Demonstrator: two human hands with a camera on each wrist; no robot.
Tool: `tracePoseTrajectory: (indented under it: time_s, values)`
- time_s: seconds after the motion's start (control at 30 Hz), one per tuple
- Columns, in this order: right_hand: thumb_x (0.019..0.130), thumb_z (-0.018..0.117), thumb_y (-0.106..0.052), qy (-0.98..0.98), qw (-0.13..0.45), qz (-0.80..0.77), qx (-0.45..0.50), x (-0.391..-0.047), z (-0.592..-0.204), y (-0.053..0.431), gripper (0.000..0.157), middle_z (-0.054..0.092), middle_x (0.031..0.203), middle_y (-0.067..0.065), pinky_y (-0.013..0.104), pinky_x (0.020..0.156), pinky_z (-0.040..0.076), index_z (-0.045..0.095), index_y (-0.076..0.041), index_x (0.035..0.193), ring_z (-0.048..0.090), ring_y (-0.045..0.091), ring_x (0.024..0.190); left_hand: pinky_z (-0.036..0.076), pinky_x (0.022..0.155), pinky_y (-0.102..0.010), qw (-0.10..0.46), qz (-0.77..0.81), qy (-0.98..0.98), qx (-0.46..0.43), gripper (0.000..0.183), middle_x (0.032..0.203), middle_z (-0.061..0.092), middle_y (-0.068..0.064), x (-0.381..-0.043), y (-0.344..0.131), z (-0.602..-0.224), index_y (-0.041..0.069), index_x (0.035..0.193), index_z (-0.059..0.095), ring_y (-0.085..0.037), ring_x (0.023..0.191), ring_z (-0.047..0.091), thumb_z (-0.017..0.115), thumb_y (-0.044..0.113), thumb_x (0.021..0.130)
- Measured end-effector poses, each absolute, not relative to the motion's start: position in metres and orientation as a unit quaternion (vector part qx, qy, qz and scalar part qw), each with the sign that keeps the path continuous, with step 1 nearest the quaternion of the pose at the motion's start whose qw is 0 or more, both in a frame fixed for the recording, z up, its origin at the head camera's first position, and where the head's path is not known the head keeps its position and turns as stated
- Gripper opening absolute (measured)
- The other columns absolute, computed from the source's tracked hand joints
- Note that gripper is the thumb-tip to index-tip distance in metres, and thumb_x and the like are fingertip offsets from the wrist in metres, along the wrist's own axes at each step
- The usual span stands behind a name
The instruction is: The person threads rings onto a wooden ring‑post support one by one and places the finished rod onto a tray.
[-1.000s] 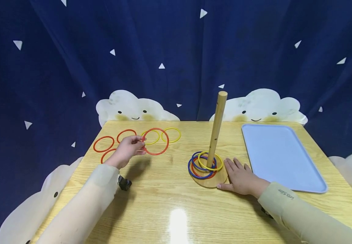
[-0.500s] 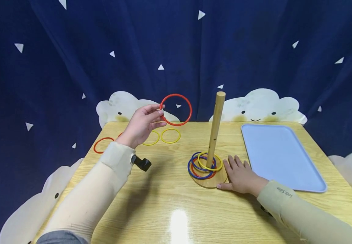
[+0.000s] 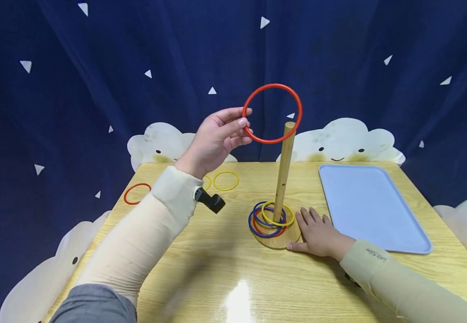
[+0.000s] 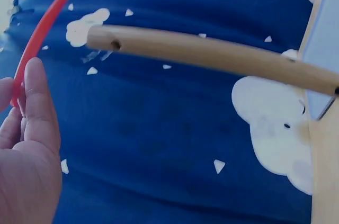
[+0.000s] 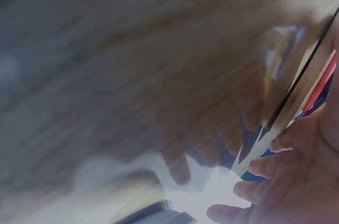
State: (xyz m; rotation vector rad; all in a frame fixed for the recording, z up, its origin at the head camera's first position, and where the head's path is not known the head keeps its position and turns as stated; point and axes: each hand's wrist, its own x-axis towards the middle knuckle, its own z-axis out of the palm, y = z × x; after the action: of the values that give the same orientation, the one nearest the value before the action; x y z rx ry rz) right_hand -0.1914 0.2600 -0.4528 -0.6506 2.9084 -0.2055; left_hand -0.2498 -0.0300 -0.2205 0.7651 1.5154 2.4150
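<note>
Between thumb and fingers, my left hand [image 3: 217, 137] pinches a red ring [image 3: 274, 85] by its left edge. Held up nearly on edge, the ring overlaps the top of the wooden post [image 3: 284, 175] in the head view; the left wrist view shows the ring [image 4: 37, 36] left of the post [image 4: 212, 54]. Round the foot of the post, a yellow ring [image 3: 293, 217], blue rings [image 3: 250, 224] and a red one lie stacked on the round base [image 3: 274, 243]. Fingers spread, my right hand [image 3: 320, 235] rests at the base's right edge, palm down.
At the left of the table lies a red ring [image 3: 125, 197]. A yellow ring [image 3: 226, 189] lies toward the back, with another partly hidden behind my left wrist. On the right is a light blue tray [image 3: 375, 206]. A dark blue curtain [image 3: 338, 67] hangs behind the table.
My left hand has lifted the red ring from low over the table, moving up and right to the top of the post. The right hand has stayed at the base.
</note>
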Motion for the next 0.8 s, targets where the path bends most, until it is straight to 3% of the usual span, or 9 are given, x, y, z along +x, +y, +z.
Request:
tracePoseTrajectory:
  time_s: [0.2,0.37,0.6,0.8]
  values:
    - [0.092,0.059,-0.073,0.972,0.079,-0.066,-0.213,-0.192,-0.454,0.261,0.108,0.027,0.158,0.038,0.080,0.106,0.027,0.033,0.013,0.153,0.024,0.060,0.144,0.060,0.072,-0.024,0.129,0.802,0.531,0.241,0.017,0.091,0.063,-0.007,-0.253,-0.012,-0.229,0.001,0.110,0.067,-0.017,0.075,0.063,0.053,-0.007,0.104]
    - [0.091,0.050,-0.080,0.971,0.071,-0.066,-0.216,-0.193,-0.462,0.265,0.113,0.026,0.159,0.038,0.080,0.107,0.025,0.032,0.012,0.155,0.021,0.060,0.145,0.060,0.070,-0.024,0.163,0.791,0.553,0.206,0.014,0.093,0.065,-0.007,-0.256,-0.003,-0.248,-0.003,0.111,0.066,-0.016,0.074,0.063,0.054,-0.007,0.103]
    - [0.093,0.059,-0.071,0.973,0.074,-0.060,-0.212,-0.191,-0.455,0.262,0.106,0.028,0.159,0.036,0.079,0.106,0.027,0.033,0.012,0.154,0.024,0.059,0.144,0.058,0.068,-0.022,0.196,0.755,0.606,0.156,0.020,0.087,0.062,-0.008,-0.273,-0.007,-0.300,-0.010,0.122,0.060,-0.014,0.071,0.062,0.054,-0.006,0.104]
    - [0.093,0.058,-0.072,0.973,0.081,-0.050,-0.212,-0.193,-0.455,0.261,0.107,0.028,0.160,0.035,0.079,0.108,0.027,0.033,0.012,0.154,0.024,0.058,0.145,0.056,0.066,-0.021,0.228,0.721,0.646,0.107,0.026,0.086,0.060,-0.005,-0.282,-0.015,-0.355,-0.013,0.128,0.057,-0.012,0.071,0.060,0.053,-0.005,0.104]
